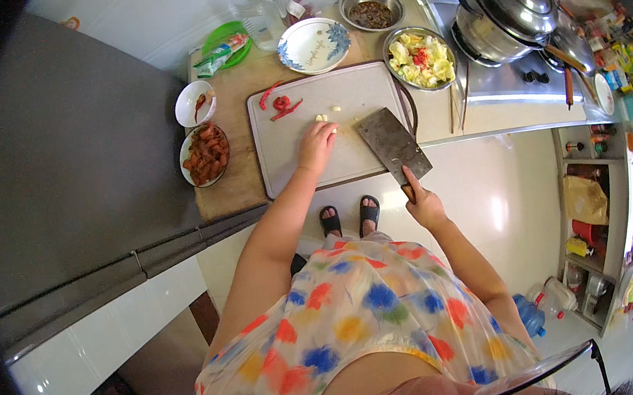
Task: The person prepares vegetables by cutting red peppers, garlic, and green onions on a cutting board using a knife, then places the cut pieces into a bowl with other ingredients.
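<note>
My right hand [425, 206] grips the wooden handle of a cleaver [393, 144], its index finger along the blade. The blade lies over the right part of a light cutting board [287, 159] with a dark rim. On the board, my left hand [318, 144] has its fingertips at a pale garlic clove [334, 130]; whether it pinches the clove is hard to tell. More peeled cloves [321, 118] sit just beyond the fingers, and another clove [336, 108] lies a little to the right. Red chili peppers [281, 104] rest near the board's far left corner.
Left of the board are a white bowl [184, 104] and a bowl of reddish-brown pieces [206, 155]. Behind it stand a floral bowl [313, 47], a metal bowl of dark sauce [370, 15] and a bowl of cut cabbage [421, 61]. A lidded steel pot [491, 24] stands on the stove, right.
</note>
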`<state>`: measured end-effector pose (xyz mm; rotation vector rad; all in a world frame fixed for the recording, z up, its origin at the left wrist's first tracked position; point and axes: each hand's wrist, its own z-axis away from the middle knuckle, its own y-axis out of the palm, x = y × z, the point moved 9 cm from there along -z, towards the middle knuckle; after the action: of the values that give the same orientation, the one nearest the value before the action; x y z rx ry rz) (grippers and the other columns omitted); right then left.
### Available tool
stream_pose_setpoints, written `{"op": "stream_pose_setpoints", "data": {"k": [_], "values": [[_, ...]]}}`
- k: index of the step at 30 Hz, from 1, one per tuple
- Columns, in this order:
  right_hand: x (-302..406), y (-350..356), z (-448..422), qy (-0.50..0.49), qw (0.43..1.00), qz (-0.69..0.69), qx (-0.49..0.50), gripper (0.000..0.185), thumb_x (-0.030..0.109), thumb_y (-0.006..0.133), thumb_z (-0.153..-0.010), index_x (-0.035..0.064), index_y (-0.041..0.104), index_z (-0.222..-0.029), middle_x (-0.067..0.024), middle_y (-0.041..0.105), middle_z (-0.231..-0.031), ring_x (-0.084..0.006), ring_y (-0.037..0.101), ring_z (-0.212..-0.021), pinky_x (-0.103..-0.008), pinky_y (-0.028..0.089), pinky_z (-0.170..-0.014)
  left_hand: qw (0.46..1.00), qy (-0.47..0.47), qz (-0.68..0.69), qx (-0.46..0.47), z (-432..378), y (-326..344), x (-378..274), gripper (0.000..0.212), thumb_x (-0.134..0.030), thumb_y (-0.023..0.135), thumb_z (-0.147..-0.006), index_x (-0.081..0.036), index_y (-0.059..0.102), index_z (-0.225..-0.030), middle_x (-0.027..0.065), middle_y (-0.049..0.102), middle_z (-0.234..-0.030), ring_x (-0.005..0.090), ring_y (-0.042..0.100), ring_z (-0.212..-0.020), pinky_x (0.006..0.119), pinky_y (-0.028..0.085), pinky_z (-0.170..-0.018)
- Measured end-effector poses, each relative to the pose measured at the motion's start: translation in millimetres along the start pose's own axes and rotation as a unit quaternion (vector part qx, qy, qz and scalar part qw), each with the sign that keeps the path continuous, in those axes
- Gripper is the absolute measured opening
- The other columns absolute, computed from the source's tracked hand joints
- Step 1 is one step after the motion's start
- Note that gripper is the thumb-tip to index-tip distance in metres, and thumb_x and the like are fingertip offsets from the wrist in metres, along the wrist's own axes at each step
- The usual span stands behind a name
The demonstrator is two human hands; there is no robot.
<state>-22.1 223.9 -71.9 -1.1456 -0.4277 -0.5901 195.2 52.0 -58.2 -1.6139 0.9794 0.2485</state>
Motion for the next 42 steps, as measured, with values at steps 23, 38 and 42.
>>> {"op": "stream_pose_setpoints", "data": {"k": [23, 38, 42], "values": [[32.9, 33.5, 5.9, 0.022, 0.999, -0.029, 0.03, 0.079, 0.018, 0.06, -0.077, 0.0357, 0.015, -0.14, -0.0203, 0.063, -0.089, -0.0384, 0.061, -0.081, -0.0465, 0.047, -0.071, 0.998, -0.02, 0.054, -0.028, 22.0, -40.8, -3.0, 0.021, -0.002, 0.062, -0.073, -0.007, 0.057, -0.094, 0.0096, 0.057, -0.089, 0.0268, 0.057, -0.078, 0.037, 0.046, -0.071], [46.5, -4.4, 19.6, 0.048, 0.856, -0.514, 0.021, 0.084, -0.01, 0.046, -0.069, 0.0237, 0.022, -0.142, -0.0009, 0.042, -0.064, -0.0094, 0.04, -0.044, -0.0229, 0.037, -0.038, 0.98, 0.113, -0.127, 0.107, -17.2, 31.4, -54.5, 0.016, -0.01, 0.063, -0.07, -0.01, 0.062, -0.085, 0.0065, 0.057, -0.101, 0.0268, 0.051, -0.097, 0.04, 0.04, -0.085], [40.3, -7.5, 25.9, 0.056, 0.857, -0.512, 0.013, 0.084, -0.009, 0.046, -0.07, 0.0251, 0.022, -0.142, -0.0011, 0.041, -0.062, -0.0098, 0.039, -0.042, -0.0232, 0.037, -0.038, 0.989, 0.056, -0.137, -0.006, -41.3, -4.6, -39.6, 0.011, -0.01, 0.061, -0.071, -0.012, 0.063, -0.082, 0.0047, 0.058, -0.094, 0.0263, 0.052, -0.093, 0.041, 0.04, -0.082]]}}
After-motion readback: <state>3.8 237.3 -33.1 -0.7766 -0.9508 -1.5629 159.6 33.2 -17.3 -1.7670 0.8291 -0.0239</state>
